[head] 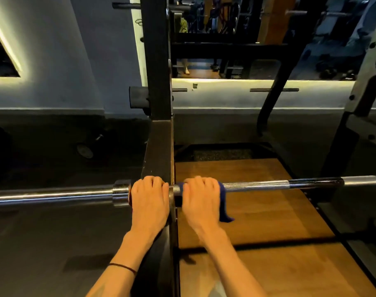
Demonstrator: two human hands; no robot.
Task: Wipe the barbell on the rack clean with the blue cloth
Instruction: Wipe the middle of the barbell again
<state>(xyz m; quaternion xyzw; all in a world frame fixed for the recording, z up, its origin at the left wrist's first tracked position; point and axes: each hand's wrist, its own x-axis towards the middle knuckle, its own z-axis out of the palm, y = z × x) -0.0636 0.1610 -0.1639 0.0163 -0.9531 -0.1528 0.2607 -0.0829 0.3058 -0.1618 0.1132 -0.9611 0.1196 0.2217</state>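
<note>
The chrome barbell lies across the black rack, left hand curled over it, right hand gripping the blue cloth around its knurled shaft, above a wooden platform.

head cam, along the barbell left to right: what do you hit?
Smooth sleeve → collar → left hand → rack upright → right hand → blue cloth → knurled shaft → dark band.

A grey wall glows with strip light. Dark floor lies left, a brown wooden platform right.
</note>
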